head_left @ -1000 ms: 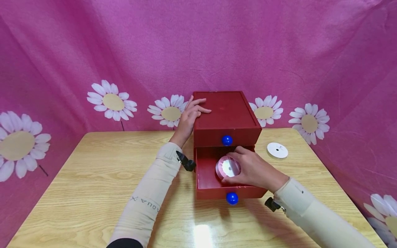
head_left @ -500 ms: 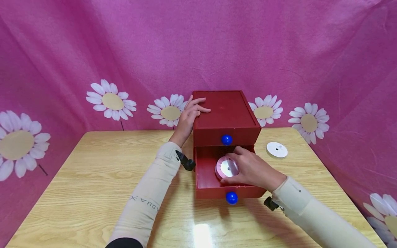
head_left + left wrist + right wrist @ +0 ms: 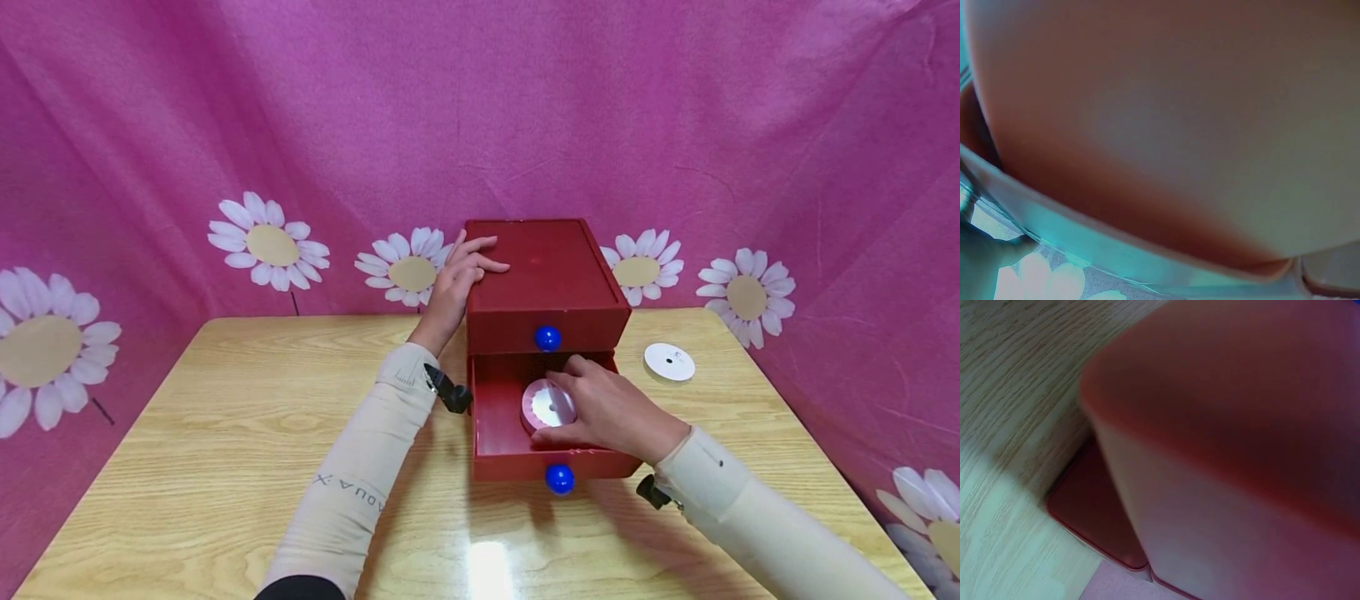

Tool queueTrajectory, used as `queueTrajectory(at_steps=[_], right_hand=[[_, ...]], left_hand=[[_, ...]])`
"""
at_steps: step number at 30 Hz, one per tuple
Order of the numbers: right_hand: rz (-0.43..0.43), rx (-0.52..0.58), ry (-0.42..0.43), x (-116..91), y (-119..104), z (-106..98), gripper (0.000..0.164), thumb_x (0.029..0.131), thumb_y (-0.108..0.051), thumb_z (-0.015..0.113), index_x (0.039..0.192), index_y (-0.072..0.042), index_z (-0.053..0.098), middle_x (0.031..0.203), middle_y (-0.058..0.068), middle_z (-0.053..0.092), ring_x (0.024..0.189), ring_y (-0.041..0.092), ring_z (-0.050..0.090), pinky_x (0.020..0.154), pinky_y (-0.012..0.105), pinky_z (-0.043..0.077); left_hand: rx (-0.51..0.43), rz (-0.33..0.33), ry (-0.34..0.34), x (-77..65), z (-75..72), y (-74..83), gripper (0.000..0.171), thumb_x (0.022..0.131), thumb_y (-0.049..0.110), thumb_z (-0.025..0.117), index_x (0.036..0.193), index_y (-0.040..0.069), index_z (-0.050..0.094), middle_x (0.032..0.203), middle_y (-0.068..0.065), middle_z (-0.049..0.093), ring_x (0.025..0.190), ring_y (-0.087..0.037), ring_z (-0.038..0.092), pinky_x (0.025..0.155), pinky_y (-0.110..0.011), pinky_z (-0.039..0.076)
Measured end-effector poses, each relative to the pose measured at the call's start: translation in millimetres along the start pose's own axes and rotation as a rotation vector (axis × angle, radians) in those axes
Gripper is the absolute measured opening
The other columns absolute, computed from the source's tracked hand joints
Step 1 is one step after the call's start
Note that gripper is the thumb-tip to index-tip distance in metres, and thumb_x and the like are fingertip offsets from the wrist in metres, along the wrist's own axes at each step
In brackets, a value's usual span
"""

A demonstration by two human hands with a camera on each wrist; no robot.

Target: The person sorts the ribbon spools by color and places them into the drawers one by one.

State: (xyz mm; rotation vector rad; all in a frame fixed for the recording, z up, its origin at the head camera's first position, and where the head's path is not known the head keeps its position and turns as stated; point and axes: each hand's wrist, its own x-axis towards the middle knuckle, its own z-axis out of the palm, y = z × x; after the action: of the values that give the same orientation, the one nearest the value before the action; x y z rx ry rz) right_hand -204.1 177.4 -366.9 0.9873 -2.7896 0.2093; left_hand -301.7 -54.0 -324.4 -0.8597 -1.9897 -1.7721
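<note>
In the head view a red two-drawer box stands on the table. Its lower drawer is pulled out, while the upper drawer is in. My left hand rests on the box's top left edge, fingers spread over the top. Inside the lower drawer lies a pink ribbon spool with a white face. My right hand reaches in from the right and grips the spool between thumb and fingers; its right side is hidden behind the hand. Red drawer walls fill most of the right wrist view, blurred.
A flat white disc with a small centre hole lies on the wooden table, right of the box. Blue knobs stick out from both drawer fronts. Behind the table hangs a pink cloth with printed daisies.
My right hand and the ribbon spool have shifted very slightly left within the drawer. My left hand keeps its place on the box.
</note>
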Motion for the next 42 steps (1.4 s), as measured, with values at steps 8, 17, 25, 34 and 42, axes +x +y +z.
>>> queueTrajectory(at_steps=[8, 17, 25, 34, 42], right_hand=[[-0.005, 0.007, 0.008, -1.2, -0.1, -0.7, 0.08, 0.071, -0.065, 0.071, 0.121, -0.003, 0.065, 0.105, 0.009, 0.06, 0.09, 0.018, 0.058, 0.078, 0.034, 0.055], [0.007, 0.017, 0.021, -1.2, 0.7, -0.4, 0.081, 0.072, -0.068, 0.069, 0.12, -0.003, 0.066, 0.106, 0.009, 0.06, 0.093, 0.02, 0.059, 0.083, 0.036, 0.054], [0.001, 0.017, 0.059, -1.1, 2.1, 0.3, 0.079, 0.072, -0.065, 0.071, 0.117, 0.0, 0.066, 0.105, 0.01, 0.06, 0.092, 0.02, 0.059, 0.081, 0.037, 0.054], [0.039, 0.066, 0.035, -0.9, 1.5, -5.7, 0.079, 0.072, -0.061, 0.074, 0.121, 0.002, 0.064, 0.111, 0.012, 0.061, 0.094, 0.021, 0.06, 0.08, 0.037, 0.056], [0.062, 0.095, 0.042, -4.8, 0.3, -12.7, 0.079, 0.071, -0.059, 0.076, 0.122, -0.001, 0.064, 0.113, 0.01, 0.06, 0.097, 0.021, 0.06, 0.081, 0.038, 0.056]], left_hand=[[0.004, 0.032, -0.004, 0.6, 0.7, 1.0, 0.036, 0.088, -0.003, 0.037, 0.103, -0.014, 0.067, 0.138, -0.027, 0.047, 0.145, -0.04, 0.007, 0.118, -0.046, 0.003], [0.006, 0.004, -0.004, -0.2, 0.8, 1.3, 0.036, 0.088, -0.001, 0.037, 0.104, -0.013, 0.067, 0.139, -0.025, 0.047, 0.146, -0.037, 0.007, 0.118, -0.046, 0.003], [-0.004, -0.007, -0.007, 0.1, 1.7, 0.0, 0.036, 0.088, 0.001, 0.038, 0.105, -0.013, 0.067, 0.14, -0.024, 0.047, 0.146, -0.037, 0.007, 0.118, -0.044, 0.004], [-0.005, 0.01, -0.006, 0.3, 2.4, -0.8, 0.035, 0.088, -0.001, 0.037, 0.104, -0.013, 0.067, 0.139, -0.026, 0.047, 0.146, -0.038, 0.007, 0.118, -0.046, 0.003], [0.006, 0.011, -0.01, 0.5, 0.5, -1.0, 0.036, 0.089, 0.0, 0.037, 0.104, -0.012, 0.067, 0.139, -0.025, 0.047, 0.146, -0.038, 0.006, 0.118, -0.046, 0.003]])
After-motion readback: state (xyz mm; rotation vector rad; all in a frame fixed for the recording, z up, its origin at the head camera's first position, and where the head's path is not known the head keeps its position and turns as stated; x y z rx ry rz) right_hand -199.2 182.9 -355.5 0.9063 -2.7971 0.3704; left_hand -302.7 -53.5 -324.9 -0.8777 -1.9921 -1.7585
